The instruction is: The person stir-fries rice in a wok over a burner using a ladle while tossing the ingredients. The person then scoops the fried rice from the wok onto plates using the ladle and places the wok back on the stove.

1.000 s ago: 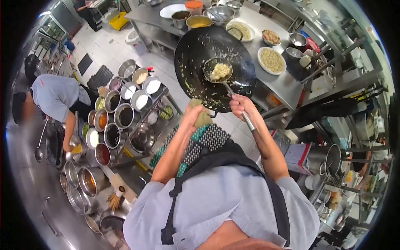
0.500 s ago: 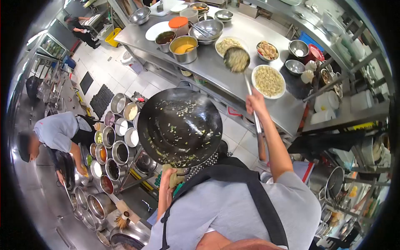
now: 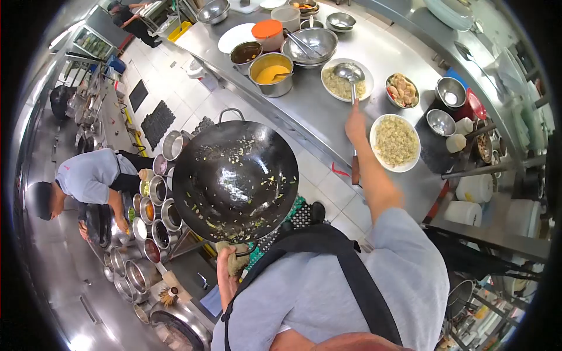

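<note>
My left hand (image 3: 227,263) grips the wok's near handle through a folded cloth (image 3: 238,261). The dark wok (image 3: 234,181) hangs level with the counter's left side, with scraps of rice and green bits stuck inside. In my right hand (image 3: 355,126) is the handle of a metal ladle (image 3: 349,72), its bowl resting on the food in a white plate (image 3: 369,83). A second white plate of rice-like food (image 3: 396,143) lies to the right of my right forearm, and a bowl of pinkish pieces (image 3: 403,90) stands behind it.
A steel counter (image 3: 293,111) bears a pot of yellow liquid (image 3: 271,74), an orange-lidded tub (image 3: 267,30) and metal bowls (image 3: 310,45). On the left a co-worker (image 3: 91,175) bends by many pots (image 3: 158,190). Another person (image 3: 133,22) stands far back.
The ladle has gone from inside the wok to the far plate, and its food is no longer visible in its bowl. The wok has moved left and toward me, away from the counter.
</note>
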Demonstrator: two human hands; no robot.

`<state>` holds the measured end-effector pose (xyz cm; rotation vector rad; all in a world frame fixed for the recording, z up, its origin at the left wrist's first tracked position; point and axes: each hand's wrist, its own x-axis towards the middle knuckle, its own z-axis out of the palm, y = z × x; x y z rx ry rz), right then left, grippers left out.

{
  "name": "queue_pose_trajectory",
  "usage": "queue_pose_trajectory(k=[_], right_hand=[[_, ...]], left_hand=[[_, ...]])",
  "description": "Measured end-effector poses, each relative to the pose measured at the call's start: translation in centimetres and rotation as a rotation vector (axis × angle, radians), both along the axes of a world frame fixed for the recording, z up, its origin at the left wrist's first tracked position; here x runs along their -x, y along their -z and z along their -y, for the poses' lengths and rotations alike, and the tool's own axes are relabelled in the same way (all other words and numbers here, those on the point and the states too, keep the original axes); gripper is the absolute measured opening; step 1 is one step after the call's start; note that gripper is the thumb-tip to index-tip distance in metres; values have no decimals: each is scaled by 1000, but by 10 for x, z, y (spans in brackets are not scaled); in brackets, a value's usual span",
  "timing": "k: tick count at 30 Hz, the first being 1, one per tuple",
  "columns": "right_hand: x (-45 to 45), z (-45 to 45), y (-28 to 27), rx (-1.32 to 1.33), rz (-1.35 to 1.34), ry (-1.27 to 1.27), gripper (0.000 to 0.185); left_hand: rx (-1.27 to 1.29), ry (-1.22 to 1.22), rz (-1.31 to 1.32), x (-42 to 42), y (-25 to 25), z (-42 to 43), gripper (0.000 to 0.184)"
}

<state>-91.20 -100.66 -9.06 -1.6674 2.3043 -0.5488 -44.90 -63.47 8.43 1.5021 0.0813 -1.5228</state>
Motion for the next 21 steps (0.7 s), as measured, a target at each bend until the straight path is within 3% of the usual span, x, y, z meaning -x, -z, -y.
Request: queue_pose_trajectory(k=[5, 8, 11, 13, 17, 21], right_hand=[[-7, -38, -1, -1, -49, 63, 83], [-17, -74, -7, 19, -74, 75, 81], [-23, -101, -14, -48, -80, 111, 82], [-23, -110, -14, -87, -101, 141, 84], [-34, -123, -17, 21, -104, 150, 77], [-26, -123, -26, 242, -222, 142, 68]], left_hand=[[8, 103, 3, -20, 24, 13, 43], [-5, 35, 23, -6, -26, 41, 43], [-6, 150, -28, -45, 15, 43, 44], [55, 149, -66, -51, 17, 54, 44], [124, 260, -63, -76, 40, 72, 42], [143, 344, -77, -74, 26, 104, 41]])
